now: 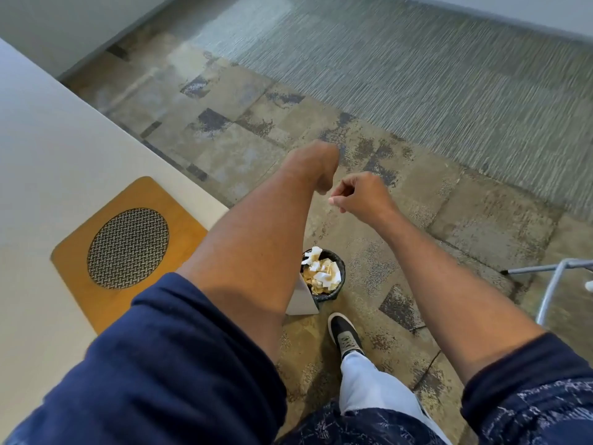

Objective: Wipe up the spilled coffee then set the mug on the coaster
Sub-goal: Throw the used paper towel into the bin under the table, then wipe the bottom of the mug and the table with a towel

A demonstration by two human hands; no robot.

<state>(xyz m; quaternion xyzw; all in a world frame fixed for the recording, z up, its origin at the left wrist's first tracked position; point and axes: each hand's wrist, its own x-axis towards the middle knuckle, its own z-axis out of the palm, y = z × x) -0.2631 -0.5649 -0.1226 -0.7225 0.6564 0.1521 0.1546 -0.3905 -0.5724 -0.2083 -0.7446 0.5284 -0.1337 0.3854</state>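
Both my arms reach out over the carpet, past the corner of the white table (48, 139). My left hand (313, 165) is bent down at the wrist, its fingers hidden from view. My right hand (359, 194) is beside it with the fingers curled in and nothing visible in them. On the table lies a wooden board (77, 271) with a round grey woven coaster (128, 248) set in it. Below my arms a small black bin (340, 277) on the floor holds several crumpled, coffee-stained paper towels (321, 276). No mug and no spill are in view.
The floor is patchy brown and grey carpet. My shoe (345, 335) stands just in front of the bin. A white table leg (301, 300) rises next to the bin. A grey metal frame (552, 284) stands at the right edge.
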